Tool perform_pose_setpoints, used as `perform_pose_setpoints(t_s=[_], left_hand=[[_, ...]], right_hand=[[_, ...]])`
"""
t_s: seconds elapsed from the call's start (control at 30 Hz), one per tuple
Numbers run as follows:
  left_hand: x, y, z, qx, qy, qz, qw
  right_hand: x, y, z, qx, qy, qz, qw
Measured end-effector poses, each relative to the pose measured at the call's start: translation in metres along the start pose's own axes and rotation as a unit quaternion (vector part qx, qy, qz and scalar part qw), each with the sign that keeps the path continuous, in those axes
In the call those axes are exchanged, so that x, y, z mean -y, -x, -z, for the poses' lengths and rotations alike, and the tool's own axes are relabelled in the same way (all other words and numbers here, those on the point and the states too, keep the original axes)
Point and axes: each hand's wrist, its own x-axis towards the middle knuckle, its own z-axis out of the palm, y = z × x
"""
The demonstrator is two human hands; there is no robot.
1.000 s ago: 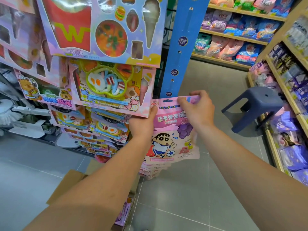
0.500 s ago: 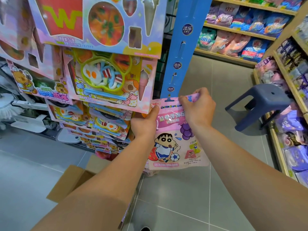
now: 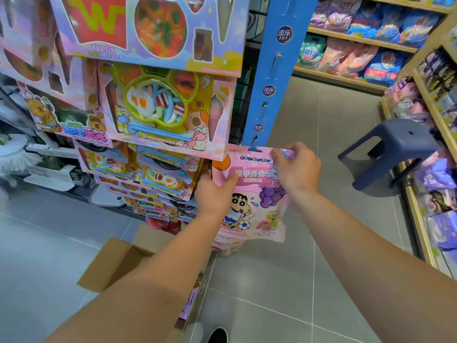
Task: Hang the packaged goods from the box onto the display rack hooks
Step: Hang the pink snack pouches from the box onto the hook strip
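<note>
Both hands, left hand and right hand, pinch pink candy pouch at blue hanging strip's lowest hook; advise levelling its slot, sliding on squarely.

We see boxed candy sets crowding the frame's left; open grey floor right of the blue cardboard hanging strip.

two hands, one stool, one box

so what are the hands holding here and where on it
Both hold the pink candy bag: right hand pinches its top right corner, left hand grips its left edge.
</note>
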Motion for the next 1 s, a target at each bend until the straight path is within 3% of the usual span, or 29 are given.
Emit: perform_pose_setpoints(t_s=[0.27, 0.37, 0.47, 0.7, 0.87, 1.0], left_hand=[[0.024, 0.019, 0.010, -0.008, -0.142, -0.122, 0.982], [0.028, 0.016, 0.016, 0.007, -0.165, -0.120, 0.979], [0.028, 0.017, 0.023, 0.020, -0.172, -0.125, 0.977], [0.033, 0.024, 0.046, 0.069, -0.158, -0.133, 0.976], [0.041, 0.036, 0.076, 0.105, -0.169, -0.128, 0.972], [0.056, 0.044, 0.113, 0.134, -0.190, -0.123, 0.965]], right_hand=[[-0.014, 0.014, -0.003, 0.029, 0.020, -0.014, 0.999], [-0.021, 0.023, -0.004, 0.081, 0.027, -0.002, 0.996], [-0.024, 0.043, -0.004, 0.110, -0.038, -0.015, 0.993], [-0.033, 0.084, -0.014, 0.091, -0.083, -0.040, 0.992], [-0.036, 0.128, -0.031, 0.125, -0.012, -0.010, 0.992], [-0.029, 0.174, -0.053, 0.163, 0.056, -0.038, 0.984]])
